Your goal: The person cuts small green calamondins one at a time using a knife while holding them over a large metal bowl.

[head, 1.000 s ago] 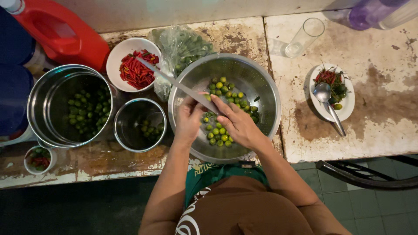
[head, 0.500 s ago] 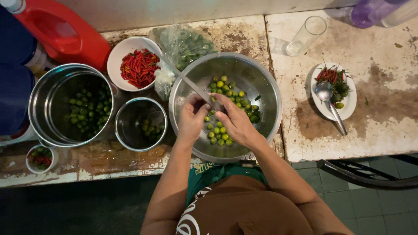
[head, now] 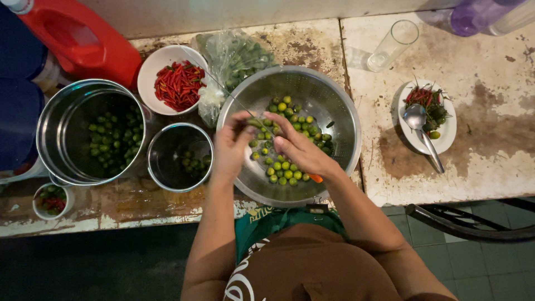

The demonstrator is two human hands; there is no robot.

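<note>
2 hands point(head: 267, 146) over colander point(head: 329, 100), pinching small green fruit point(head: 253, 122).

Both forearms reach forward, left hand point(head: 233, 146) and right hand point(head: 298, 149) curled close together, fingertips seemingly pinching.

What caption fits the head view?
Both hands work small green fruits over a steel colander beside red chillies.

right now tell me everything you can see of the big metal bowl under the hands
The large round shiny steel bowl sits upright on the worn, stained tabletop, its near rim at the table edge. Small round green and yellow fruits are heaped inside. Both hands work above it; a clear plastic bag of greens touches its far-left rim.
</note>
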